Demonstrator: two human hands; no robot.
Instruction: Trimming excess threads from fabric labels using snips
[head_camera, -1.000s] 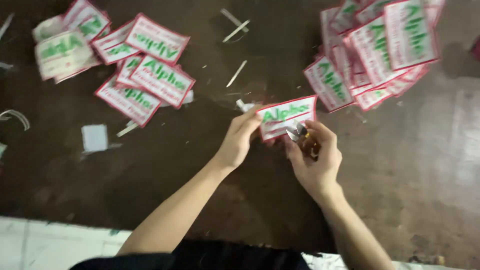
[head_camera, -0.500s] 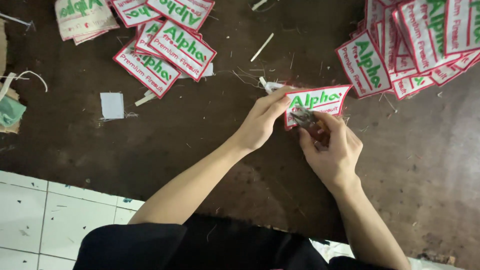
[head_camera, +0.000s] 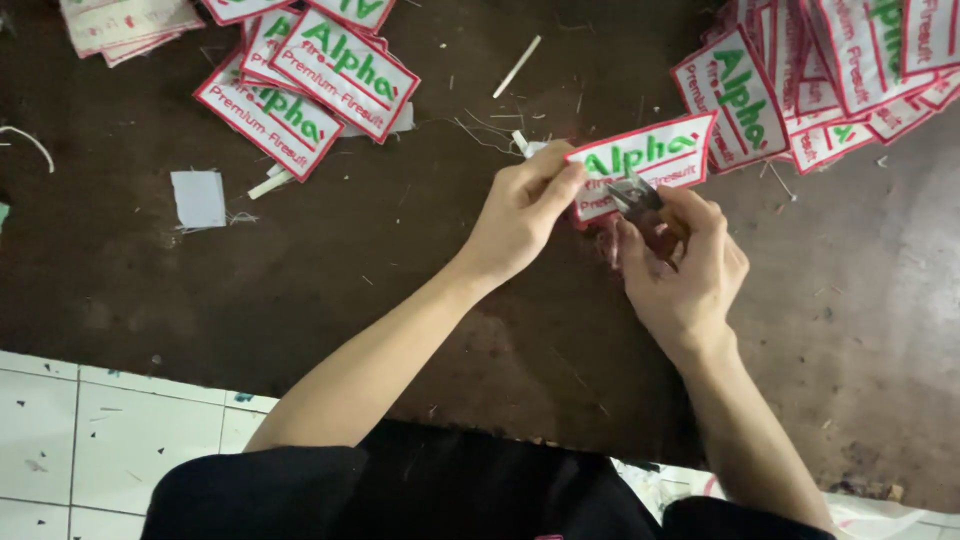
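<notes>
Your left hand (head_camera: 520, 215) pinches the white, red-bordered patch (head_camera: 645, 160) by its lower-left edge, above the dark table (head_camera: 400, 260). Your right hand (head_camera: 680, 265) closes on small metal snips (head_camera: 635, 195), apparently at its lower border. The patch looks light and pliable; grip it near the cut.

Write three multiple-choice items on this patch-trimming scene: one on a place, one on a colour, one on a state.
1. Where does the larger pile of patches lie?
A. upper right
B. lower left
C. on the tiles

2. What colour is the border of the held patch?
A. blue
B. red
C. black

3. What does the right hand hold?
A. nothing
B. a pen
C. small metal snips

Answers: 1 A, the pile fills the top right corner of the dark mat. 2 B, a red edge frames the white cloth. 3 C, the blades meet the patch's lower edge, while the left hand pinches its end.
</notes>
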